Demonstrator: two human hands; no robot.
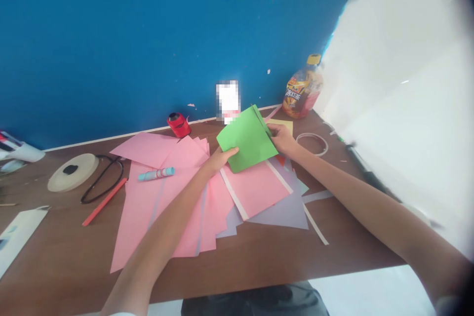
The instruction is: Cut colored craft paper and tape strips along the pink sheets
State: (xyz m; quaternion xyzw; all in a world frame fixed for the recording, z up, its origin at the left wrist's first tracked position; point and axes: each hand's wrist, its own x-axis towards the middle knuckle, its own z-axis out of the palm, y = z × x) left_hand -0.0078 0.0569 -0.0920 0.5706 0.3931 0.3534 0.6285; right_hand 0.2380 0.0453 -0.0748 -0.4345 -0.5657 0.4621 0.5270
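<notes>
The left hand (223, 157) pinches the green paper (247, 140) at its lower left, thumb on top; the right hand (283, 138) grips its right edge, fingertips partly hidden; the paper is above the pink paper (257, 191), towards the tabletop's (259, 259) back edge; light, even tension should keep it flat, uncreased.

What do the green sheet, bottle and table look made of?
Green sheet: matte paper or thin card, by its flat, crisp-edged face. Bottle: probably glossy clear plastic; brownish contents show through. Table: wood or laminate, dull; its brown, faintly grained top fits either.
</notes>
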